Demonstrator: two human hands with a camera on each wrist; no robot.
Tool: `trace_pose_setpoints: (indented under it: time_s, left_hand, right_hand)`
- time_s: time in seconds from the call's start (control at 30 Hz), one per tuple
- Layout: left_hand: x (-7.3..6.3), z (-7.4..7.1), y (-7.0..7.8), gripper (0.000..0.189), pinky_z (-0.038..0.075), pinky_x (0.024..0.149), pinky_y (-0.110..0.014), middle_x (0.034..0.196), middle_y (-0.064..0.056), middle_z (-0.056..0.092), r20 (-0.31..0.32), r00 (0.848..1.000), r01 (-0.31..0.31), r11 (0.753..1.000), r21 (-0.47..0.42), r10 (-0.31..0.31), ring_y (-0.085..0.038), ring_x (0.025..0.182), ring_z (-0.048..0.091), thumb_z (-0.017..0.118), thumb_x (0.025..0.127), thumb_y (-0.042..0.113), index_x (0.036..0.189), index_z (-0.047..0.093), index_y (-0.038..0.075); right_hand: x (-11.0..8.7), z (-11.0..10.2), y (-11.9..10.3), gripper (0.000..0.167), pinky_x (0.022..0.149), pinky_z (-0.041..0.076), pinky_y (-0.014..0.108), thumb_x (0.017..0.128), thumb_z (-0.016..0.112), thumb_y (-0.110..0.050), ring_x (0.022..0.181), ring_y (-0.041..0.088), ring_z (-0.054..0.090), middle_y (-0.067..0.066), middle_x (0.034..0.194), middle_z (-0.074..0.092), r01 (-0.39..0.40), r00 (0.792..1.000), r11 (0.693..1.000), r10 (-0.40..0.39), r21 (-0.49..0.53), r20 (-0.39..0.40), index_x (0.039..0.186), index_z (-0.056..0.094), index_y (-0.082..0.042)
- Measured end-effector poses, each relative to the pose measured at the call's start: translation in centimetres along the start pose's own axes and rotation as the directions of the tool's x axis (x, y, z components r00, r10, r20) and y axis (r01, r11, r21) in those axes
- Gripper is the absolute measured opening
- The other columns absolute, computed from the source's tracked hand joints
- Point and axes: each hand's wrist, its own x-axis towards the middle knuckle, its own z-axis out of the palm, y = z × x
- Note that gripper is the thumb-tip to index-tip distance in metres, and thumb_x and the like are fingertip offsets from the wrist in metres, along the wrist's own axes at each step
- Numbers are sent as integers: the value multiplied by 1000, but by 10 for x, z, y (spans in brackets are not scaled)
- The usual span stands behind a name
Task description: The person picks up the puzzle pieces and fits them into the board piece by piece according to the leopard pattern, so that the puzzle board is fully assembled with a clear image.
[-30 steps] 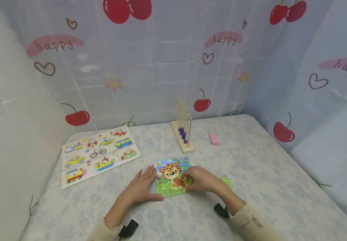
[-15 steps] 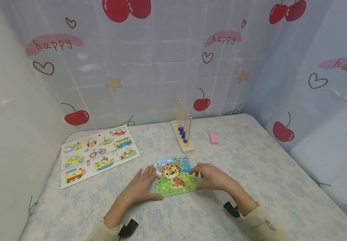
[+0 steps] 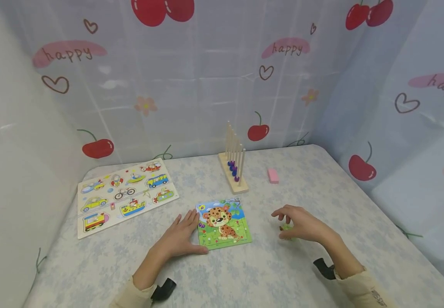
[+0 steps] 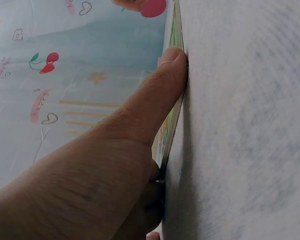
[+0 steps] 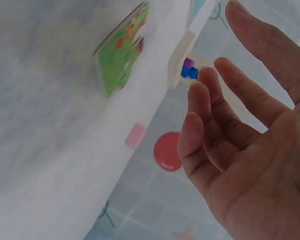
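Observation:
A leopard jigsaw puzzle point(image 3: 223, 229) lies flat on the table in front of me. My left hand point(image 3: 179, 237) rests at its left side, fingers extended along the edge and thumb by the lower left corner; the left wrist view shows the thumb point(image 4: 162, 85) against the puzzle's edge. My right hand point(image 3: 303, 222) hovers to the right of the puzzle with loosely bent fingers and nothing between them. Under it is a loose green puzzle piece point(image 3: 286, 233), partly hidden by the hand. In the right wrist view this puzzle piece point(image 5: 117, 62) lies apart from the fingers.
A wooden peg board with vehicle pictures point(image 3: 127, 196) lies at the left. Behind the puzzle stands a wooden rack point(image 3: 237, 186) with upright rods and blue and purple beads. A pink block point(image 3: 273, 176) lies to its right. Patterned curtains point(image 3: 206, 85) surround the table.
My right hand has moved right, off the leopard puzzle and over the loose green piece, uncovering the puzzle's right side. My left hand has stayed in place.

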Motion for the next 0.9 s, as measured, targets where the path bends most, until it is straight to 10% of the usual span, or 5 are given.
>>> trace_pose_setpoints:
  time_s: [0.5,0.9]
  left_hand:
    - [0,1,-1,118,11,124,-52,163,-13,15,5,1000,-6,1000,-2,6,-28,153,12,68,71,73,154,23,3]
    - [0,1,-1,118,11,124,-52,163,-13,16,0,1000,-1,1000,0,1,-28,153,12,69,71,73,154,24,3]
  right_hand:
    - [-11,3,27,56,71,49,31,67,89,-21,87,19,54,3,97,62,-166,986,986,165,35,26,115,64,-5]
    - [-9,12,38,48,67,47,28,68,87,-13,81,14,51,1,93,60,-156,987,987,154,47,38,111,65,-5]
